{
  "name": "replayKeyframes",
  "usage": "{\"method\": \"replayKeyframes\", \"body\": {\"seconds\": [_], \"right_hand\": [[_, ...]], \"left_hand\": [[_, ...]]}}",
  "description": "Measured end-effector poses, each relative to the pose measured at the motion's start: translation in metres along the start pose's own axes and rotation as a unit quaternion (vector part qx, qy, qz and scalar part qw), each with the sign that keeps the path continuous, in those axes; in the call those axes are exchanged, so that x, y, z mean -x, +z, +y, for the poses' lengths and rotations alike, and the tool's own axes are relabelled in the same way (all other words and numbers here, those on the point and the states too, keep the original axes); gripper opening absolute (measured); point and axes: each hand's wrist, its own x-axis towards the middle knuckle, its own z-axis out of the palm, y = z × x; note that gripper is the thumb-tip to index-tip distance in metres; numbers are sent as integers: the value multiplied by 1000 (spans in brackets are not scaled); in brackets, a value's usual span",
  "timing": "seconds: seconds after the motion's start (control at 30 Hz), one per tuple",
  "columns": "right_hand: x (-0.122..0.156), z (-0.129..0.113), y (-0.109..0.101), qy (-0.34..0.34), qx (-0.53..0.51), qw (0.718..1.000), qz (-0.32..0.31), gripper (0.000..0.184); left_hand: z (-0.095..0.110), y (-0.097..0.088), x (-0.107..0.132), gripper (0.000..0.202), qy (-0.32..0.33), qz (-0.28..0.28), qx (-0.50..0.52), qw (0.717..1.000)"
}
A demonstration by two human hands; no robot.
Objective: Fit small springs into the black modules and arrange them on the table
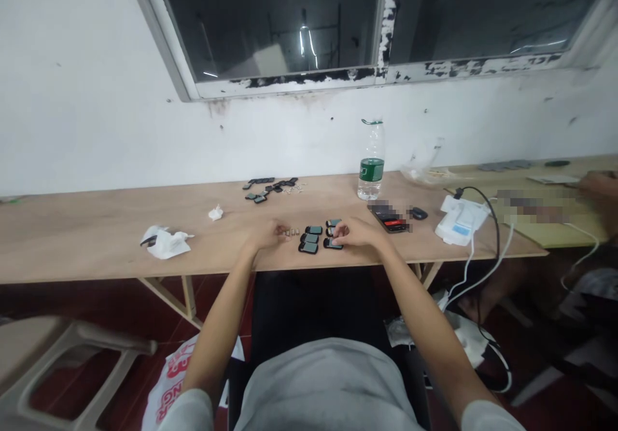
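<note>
My left hand (271, 234) rests on the table, its fingers drawn together beside a few small gold-coloured metal pieces (295, 231). Whether one of them is between the fingertips is too small to see. To the right of these pieces lies a column of small flat black pieces with grey faces (308, 248). A second column of black-and-grey pieces (333, 243) lies under and beside the fingertips of my right hand (355, 231). The right fingers are pinched together at a middle piece of that column. What they hold, if anything, is hidden.
More black-and-grey pieces (261, 197) lie at the back. A water bottle (371, 172) stands by the wall. Right of my hand are a phone (390, 219), a black oval object (418, 213) and a white power strip (461, 220) with cables. Crumpled tissue (168, 243) lies left. Another person's hand (599, 186) shows far right.
</note>
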Motion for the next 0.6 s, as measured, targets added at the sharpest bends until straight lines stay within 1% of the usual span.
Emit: {"method": "replayKeyframes", "body": {"seconds": [0.13,0.27,0.33,0.47,0.53,0.6], "right_hand": [[1,0,-1,-5,27,1000,-9,17],[4,-2,-3,-3,61,998,-13,20],[4,-3,-3,1,70,997,-22,23],[4,-3,-4,2,72,997,-28,25],[4,-3,-5,5,69,997,-26,27],[3,-3,-5,5,61,998,-25,30]], "left_hand": [[0,0,-2,35,21,-35,-24,999],[-1,0,-2,38,38,-54,-8,998],[-3,1,-2,41,29,-49,8,998],[-9,-1,-3,46,1,1,11,1000],[-11,-4,-3,45,-2,-3,4,1000],[-11,-8,-3,43,-2,-23,4,1000]]}}
